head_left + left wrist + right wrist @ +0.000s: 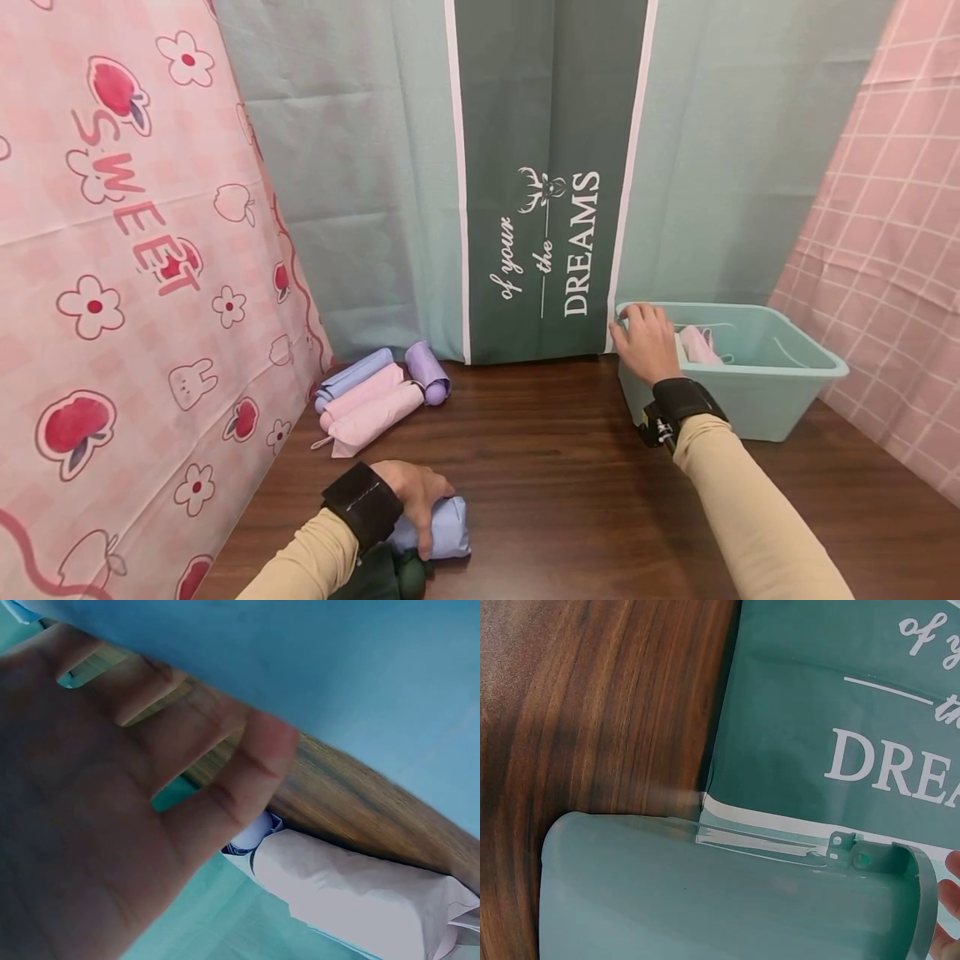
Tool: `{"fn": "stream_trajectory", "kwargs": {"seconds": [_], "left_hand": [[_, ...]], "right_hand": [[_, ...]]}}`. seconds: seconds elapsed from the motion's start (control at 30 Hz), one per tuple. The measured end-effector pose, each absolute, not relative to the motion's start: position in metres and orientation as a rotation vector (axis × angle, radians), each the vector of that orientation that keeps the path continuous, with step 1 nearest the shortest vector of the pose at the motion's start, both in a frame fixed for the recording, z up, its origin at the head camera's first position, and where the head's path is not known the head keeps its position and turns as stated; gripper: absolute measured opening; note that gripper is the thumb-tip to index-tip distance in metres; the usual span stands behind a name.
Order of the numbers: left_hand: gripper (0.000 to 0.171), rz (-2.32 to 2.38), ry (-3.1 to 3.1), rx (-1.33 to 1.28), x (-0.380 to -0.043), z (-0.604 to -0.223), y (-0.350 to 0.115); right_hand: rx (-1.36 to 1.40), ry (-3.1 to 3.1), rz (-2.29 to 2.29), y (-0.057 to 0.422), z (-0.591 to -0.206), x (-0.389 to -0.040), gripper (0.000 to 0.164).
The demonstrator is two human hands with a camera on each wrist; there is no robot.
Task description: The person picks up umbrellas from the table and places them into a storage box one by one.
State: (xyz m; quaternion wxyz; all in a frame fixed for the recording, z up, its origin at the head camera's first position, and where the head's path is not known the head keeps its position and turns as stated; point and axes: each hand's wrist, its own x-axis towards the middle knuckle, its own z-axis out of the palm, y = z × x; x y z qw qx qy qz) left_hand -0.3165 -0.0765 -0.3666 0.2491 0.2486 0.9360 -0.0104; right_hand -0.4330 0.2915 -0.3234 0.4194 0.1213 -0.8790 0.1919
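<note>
While the green tub (750,404) stands on the counter (540,467), a folded blue umbrella (452,531) is well to the left of it, on the side nearer the person, directly under the left hand (420,497). That hand grasps the umbrella, thumb on one side and fingers across the other, and the end facing the tub sticks out beyond them. Whether it touches the counter I cannot tell. Just beside it, also left of the tub, a dark green umbrella (375,577) is partly hidden by the arm. Well apart from the blue umbrella, the right hand (651,346) is at the tub's left end, its fingers bent by the rim; whether they grip it I cannot tell. Inside the tub, near that end, lies a pink umbrella (699,343). Left of the tub, close to the curtain (360,250), four more umbrellas (382,417) lie together, a purple one nearest the tub.
</note>
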Motion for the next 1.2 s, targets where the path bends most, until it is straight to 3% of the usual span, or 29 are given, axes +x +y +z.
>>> {"fn": "stream_trajectory", "kwargs": {"seconds": [0.43, 0.77, 1.2], "left_hand": [[0.045, 0.088, 2.607, 0.902, -0.321, -0.36, -0.079], [0.05, 0.014, 2.761, 1.323, -0.335, -0.334, -0.077], [0.062, -0.236, 3.058, 1.834, -0.343, -0.328, -0.069]], "right_hand": [[0.296, -2.203, 0.491, 0.293, -0.325, -0.43, 0.019], [0.35, -2.189, 0.51, 0.289, -0.325, -0.429, 0.017], [0.405, -2.284, 0.527, 0.272, -0.327, -0.431, 0.019]]}}
